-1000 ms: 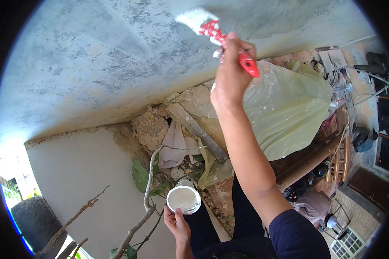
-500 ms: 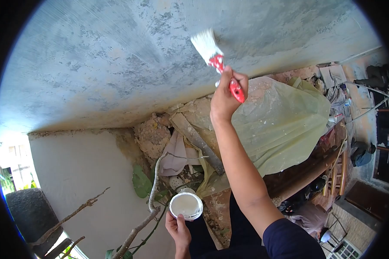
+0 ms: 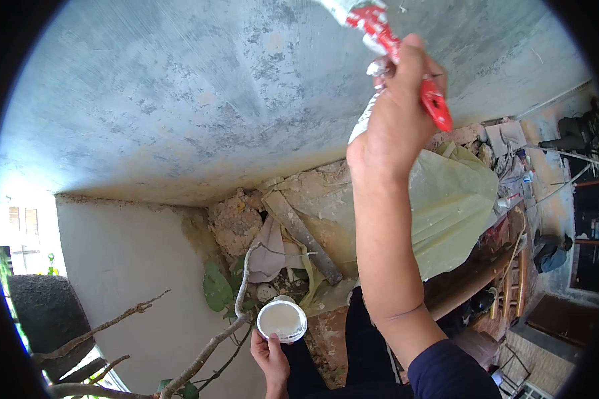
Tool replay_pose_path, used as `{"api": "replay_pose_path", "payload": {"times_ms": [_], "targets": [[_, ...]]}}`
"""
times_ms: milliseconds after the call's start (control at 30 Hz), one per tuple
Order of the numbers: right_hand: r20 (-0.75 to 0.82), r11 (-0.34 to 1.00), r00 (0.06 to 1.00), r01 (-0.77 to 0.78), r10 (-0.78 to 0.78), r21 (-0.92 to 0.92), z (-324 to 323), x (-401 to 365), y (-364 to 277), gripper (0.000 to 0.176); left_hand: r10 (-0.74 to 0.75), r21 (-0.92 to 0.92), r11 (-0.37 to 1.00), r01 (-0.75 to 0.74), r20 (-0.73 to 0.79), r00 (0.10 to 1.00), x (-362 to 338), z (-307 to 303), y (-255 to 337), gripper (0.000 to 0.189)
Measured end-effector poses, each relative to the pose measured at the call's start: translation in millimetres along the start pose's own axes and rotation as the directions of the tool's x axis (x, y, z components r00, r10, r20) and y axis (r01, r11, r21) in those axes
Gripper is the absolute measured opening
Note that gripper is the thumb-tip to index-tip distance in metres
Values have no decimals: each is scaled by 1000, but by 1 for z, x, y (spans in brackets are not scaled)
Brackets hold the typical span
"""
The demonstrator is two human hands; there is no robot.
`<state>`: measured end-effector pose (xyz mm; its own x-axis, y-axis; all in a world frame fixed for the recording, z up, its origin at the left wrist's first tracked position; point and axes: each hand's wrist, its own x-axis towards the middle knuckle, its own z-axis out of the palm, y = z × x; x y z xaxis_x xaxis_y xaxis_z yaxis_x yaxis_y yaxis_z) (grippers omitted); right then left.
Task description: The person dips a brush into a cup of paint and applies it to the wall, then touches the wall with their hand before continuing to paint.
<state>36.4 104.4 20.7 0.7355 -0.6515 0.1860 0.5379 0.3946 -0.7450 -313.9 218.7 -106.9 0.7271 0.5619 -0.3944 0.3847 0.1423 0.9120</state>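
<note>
My right hand [image 3: 402, 100] is closed around the red, paint-spattered handle of a paintbrush [image 3: 379, 33], high in the view in front of the grey-blue mottled wall [image 3: 199, 86]. White paint coats the brush head, which is partly cut off by the top edge, so contact with the wall cannot be told. Low in the middle, my left hand [image 3: 271, 356] grips the rim of a small white tub [image 3: 282, 320] with pale liquid inside, thumb on the near edge.
Bare branches [image 3: 206, 349] and a green leaf [image 3: 216, 287] stand left of the tub. A pale green sheet [image 3: 446, 213] covers a heap beside the wall. A wooden board [image 3: 303, 236] leans on rubble. Far right, a person [image 3: 551, 253] is bent over near wooden rails [image 3: 509, 282].
My right hand has moved up and to the right with the brush, and appears larger. The tub in my left hand has shifted slightly left.
</note>
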Motion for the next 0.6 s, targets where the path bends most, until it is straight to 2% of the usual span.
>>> {"api": "replay_pose_path", "payload": {"times_ms": [67,133,233,300,400,467,600], "targets": [[41,997,998,44,-47,68,5,-1,-9,15,-6,-14,1000,6,12,1000,-1,-2,0,7],[39,977,978,204,-207,63,8,1,-9,19,-15,-28,999,16,23,1000,-3,-4,-1,10],[19,980,991,136,-135,-148,-20,3,44,19,9,-32,999,-9,23,1000,-4,-5,-2,10],[7,941,983,176,-181,-288,-49,-4,85,20,16,-9,1000,-15,19,1000,-5,-5,-1,10],[-32,921,983,156,-179,-357,-82,-23,112,20,-24,-58,998,26,29,999,-7,-3,6,10],[-90,888,989,61,-115,-455,-106,-31,131,20,-9,-37,999,11,34,999,-7,-7,1,10],[-165,872,984,-24,-65,-489,-124,-27,131,21,-7,-38,999,8,15,1000,-8,-4,4,9]]}}
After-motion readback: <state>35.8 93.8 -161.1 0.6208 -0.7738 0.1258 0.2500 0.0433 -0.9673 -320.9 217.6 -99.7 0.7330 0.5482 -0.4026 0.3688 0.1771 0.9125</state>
